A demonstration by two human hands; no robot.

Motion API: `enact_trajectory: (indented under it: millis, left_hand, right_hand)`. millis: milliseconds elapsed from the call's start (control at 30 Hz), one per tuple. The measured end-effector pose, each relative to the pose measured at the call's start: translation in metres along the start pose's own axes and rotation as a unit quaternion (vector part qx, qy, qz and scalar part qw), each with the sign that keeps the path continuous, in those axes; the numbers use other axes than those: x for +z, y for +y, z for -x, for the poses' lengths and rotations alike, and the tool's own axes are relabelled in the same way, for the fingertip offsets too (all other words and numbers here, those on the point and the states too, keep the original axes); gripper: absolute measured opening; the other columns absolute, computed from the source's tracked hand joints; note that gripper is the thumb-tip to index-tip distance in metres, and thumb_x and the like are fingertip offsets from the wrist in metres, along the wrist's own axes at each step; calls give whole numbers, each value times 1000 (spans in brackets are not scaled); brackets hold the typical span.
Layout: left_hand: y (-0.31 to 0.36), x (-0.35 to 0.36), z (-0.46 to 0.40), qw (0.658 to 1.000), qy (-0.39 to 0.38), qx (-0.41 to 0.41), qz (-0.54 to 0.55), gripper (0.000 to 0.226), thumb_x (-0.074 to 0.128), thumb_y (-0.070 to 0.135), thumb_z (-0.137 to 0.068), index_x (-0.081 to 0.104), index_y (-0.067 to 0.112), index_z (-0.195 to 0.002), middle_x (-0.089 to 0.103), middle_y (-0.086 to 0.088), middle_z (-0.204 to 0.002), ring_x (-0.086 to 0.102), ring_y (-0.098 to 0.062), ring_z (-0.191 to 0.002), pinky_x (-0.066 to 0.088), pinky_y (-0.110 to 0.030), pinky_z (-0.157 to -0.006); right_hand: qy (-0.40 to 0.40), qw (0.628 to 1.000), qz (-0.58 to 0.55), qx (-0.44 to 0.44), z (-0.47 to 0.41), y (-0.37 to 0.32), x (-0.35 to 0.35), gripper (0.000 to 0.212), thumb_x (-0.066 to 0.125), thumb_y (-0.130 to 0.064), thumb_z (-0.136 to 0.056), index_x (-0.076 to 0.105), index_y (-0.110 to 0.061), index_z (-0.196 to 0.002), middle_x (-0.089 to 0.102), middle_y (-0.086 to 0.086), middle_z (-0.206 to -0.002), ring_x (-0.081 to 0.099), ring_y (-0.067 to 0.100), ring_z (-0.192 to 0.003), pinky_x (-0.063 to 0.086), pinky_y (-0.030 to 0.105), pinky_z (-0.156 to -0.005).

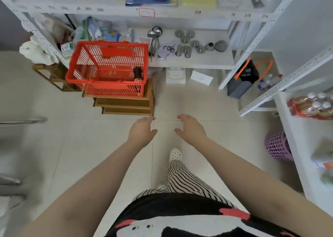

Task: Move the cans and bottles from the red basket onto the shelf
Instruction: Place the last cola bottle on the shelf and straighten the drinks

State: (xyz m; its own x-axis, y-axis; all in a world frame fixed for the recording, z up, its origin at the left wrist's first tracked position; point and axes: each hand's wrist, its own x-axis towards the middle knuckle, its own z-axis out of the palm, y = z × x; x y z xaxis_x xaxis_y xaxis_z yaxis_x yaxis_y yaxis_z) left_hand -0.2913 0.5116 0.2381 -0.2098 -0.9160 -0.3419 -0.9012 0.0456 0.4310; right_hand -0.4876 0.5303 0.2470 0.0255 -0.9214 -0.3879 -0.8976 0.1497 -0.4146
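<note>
- My left hand [142,128] and right hand [191,128] hang out in front of me over the pale tiled floor [180,99], fingers loose and spread, holding nothing.
- The red plastic slatted basket [108,69] sits on a stack of brown wooden crates [126,104], left of centre, touching the front edge of the white metal shelf [194,62].
- One dark bottle [138,75] stands upright in the basket's right front corner; looks like a red cap or label low down, too blurry to say more. I see nothing else in the basket, though the near wall hides part of its floor.
- Judgement: nearly done, this bottle looks like the last item to move.
- Step in hand: reach forward-left to the basket, well apart from both hands now. Left hand is nearer that side.
- To do it well: come in from above, over the rim, wrap fingers round the bottle body, lift straight up so it clears the slatted wall, then carry right.
- Shelf board looks smooth, painted, flat; set the bottle down on a bare patch, base first.
- Risk: the middle shelf holds small round steel cups [185,43], metal spoons [154,36] and scissors [169,48], so keep clear or they get knocked.
- Basket is light rigid plastic and may shift on the crates if I drag the bottle against its side.
</note>
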Motion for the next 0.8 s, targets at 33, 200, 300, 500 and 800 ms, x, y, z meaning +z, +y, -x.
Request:
enact_trajectory:
  millis: [33, 200, 300, 500, 800]
  left_hand:
    - [-5, -5, -10, 1000, 6, -6, 1, 52, 58, 29, -90, 45, 18, -139, 52, -5, -139, 47, -26, -128, 41, -36, -102]
    - [-29, -37, -75, 999, 23, -46, -1, 52, 60, 29, -89, 47, 18, -137, 55, -8, -134, 50, -28, -123, 44, -37, -97]
    - [-39, -55, -113, 998, 25, -55, 9, 52, 61, 28, -88, 47, 16, -137, 56, -9, -133, 52, -29, -121, 45, -38, -96]
    - [-70, -79, -171, 997, 1, -65, 43, 52, 62, 25, -87, 49, 15, -136, 55, -10, -136, 50, -28, -125, 42, -38, -102]
    - [-156, -140, -291, 997, -71, -31, 10, 54, 62, 29, -86, 49, 17, -136, 53, -10, -136, 49, -29, -125, 40, -39, -104]
  right_hand:
    - [-4, 1000, 4, -11, -14, -6, -2, 55, 58, -33, -90, 41, -17, -139, 50, 7, -135, 44, 25, -127, 45, 38, -94]
    - [-25, 997, 34, -58, -97, -34, -19, 55, 58, -34, -89, 42, -17, -139, 53, 8, -132, 48, 28, -124, 46, 40, -95]
    - [-36, 994, 60, -79, -134, -48, -31, 54, 58, -32, -89, 44, -14, -137, 54, 10, -131, 51, 30, -120, 45, 38, -92]
    - [-57, 993, 62, -86, -201, -80, -42, 45, 58, -30, -89, 48, -12, -129, 58, 11, -127, 55, 32, -114, 46, 38, -86]
    - [-52, 999, -10, -4, -314, -154, -27, 50, 62, -35, -85, 49, -16, -130, 60, 8, -125, 55, 29, -116, 46, 38, -92]
